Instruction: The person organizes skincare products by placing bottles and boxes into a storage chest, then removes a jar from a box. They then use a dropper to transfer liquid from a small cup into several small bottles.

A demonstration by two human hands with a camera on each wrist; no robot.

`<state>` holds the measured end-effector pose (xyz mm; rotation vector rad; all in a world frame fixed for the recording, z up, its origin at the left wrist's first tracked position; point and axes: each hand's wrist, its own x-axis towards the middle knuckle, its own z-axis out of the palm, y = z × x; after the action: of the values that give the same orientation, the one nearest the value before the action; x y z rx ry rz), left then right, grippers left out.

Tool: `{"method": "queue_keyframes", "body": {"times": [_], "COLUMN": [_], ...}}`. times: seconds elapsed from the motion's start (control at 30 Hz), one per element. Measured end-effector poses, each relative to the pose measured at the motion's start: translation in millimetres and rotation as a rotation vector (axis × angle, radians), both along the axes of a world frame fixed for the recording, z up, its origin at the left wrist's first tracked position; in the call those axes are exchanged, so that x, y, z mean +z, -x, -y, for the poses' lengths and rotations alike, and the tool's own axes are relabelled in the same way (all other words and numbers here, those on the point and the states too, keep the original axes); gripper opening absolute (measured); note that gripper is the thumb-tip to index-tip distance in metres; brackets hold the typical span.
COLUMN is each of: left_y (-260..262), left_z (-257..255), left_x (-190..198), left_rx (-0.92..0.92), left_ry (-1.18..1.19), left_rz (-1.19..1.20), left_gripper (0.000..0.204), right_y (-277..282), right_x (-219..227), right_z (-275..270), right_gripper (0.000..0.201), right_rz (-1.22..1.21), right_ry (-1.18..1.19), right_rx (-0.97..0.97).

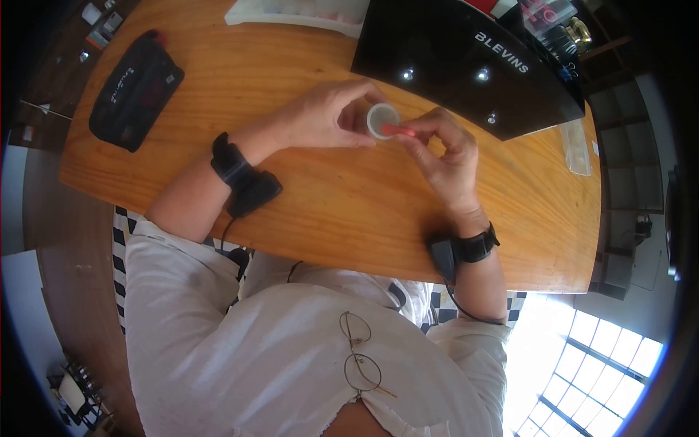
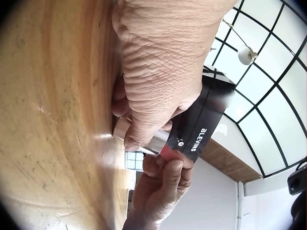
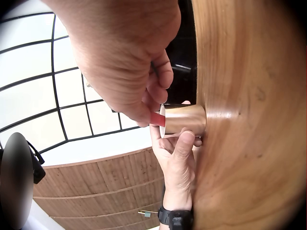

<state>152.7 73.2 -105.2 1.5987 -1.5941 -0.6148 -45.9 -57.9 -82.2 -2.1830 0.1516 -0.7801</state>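
My left hand (image 1: 320,116) grips a small cylindrical metal cup (image 3: 184,120), with fingers and thumb on either side of it. In the head view the cup's pale round rim (image 1: 370,122) faces up toward me. My right hand (image 1: 453,160) pinches a flat red strip (image 3: 157,119) between thumb and fingers. The strip's far end is at the cup's mouth, overlapping the rim in the head view. In the right wrist view the cup's base is right at the wooden tabletop (image 3: 244,143). The inside of the cup is only partly visible.
A black box (image 1: 451,69) lettered BLEVINS stands just beyond my hands, with small items behind it. A black zip pouch (image 1: 136,91) lies at the left, a white tray (image 1: 291,18) at the back. A clear plastic bag (image 1: 575,149) lies near the right edge.
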Motion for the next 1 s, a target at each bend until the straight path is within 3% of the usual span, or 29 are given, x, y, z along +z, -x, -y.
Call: {"method": "queue_keyframes", "body": {"times": [0.2, 0.3, 0.4, 1.0], "left_y": [0.2, 3.0, -0.3, -1.8], "left_z": [-0.2, -1.7, 2.1, 1.1], "left_x": [-2.2, 8.2, -7.9, -4.3], "left_rx": [-0.007, 0.033, -0.007, 0.001], "left_ry": [0.071, -0.113, 0.13, 0.037], "left_rz": [0.035, -0.004, 0.036, 0.046], "left_gripper": [0.051, 0.051, 0.051, 0.049], "right_y": [-0.7, -4.3, -1.7, -1.8], "right_x": [-0.6, -10.2, -17.7, -12.6], "right_z": [0.9, 7.6, 9.5, 10.2], "right_gripper": [0.009, 0.009, 0.007, 0.009], "right_rz": [-0.01, 0.015, 0.016, 0.07], "right_ry": [-0.032, -0.088, -0.137, -0.113], "right_rx": [-0.03, -0.031, -0.034, -0.051]}}
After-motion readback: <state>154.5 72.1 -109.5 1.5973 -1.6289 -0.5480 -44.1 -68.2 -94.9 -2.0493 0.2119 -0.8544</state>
